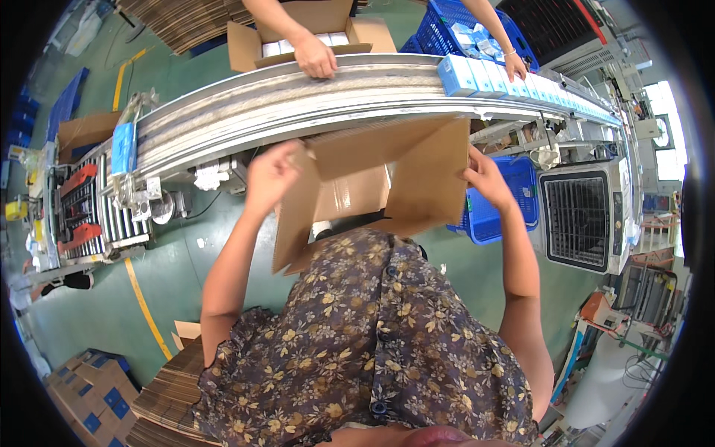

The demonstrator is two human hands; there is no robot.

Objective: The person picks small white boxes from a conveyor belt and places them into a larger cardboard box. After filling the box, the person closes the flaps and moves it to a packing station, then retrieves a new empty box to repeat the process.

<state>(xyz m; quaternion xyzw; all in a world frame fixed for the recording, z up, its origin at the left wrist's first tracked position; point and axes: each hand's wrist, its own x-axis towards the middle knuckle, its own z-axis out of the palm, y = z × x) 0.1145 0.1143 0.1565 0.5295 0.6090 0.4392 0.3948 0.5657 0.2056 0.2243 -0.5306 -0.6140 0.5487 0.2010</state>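
Note:
A brown cardboard box point(432, 175) stands open in front of my body, its flaps spread and its walls tilted. Through its open middle I can see the floor. My right hand point(488, 179) grips its upper right edge, with the thumb on the near side. At the upper left corner, my left hand point(274, 177) has its fingers curled against the cardboard; that hand is slightly blurred. Just beyond the box runs a long conveyor point(298, 93). Small light-blue cartons point(477, 77) stand in a row on its right part.
Across the conveyor, another person's hand point(316, 58) rests at its edge and their other hand point(515, 65) touches the cartons. An open box point(242, 46) and a blue crate point(424, 33) stand behind. A blue basket point(488, 231) and an air cooler point(577, 216) are at right; flattened cardboard point(167, 395) lies lower left.

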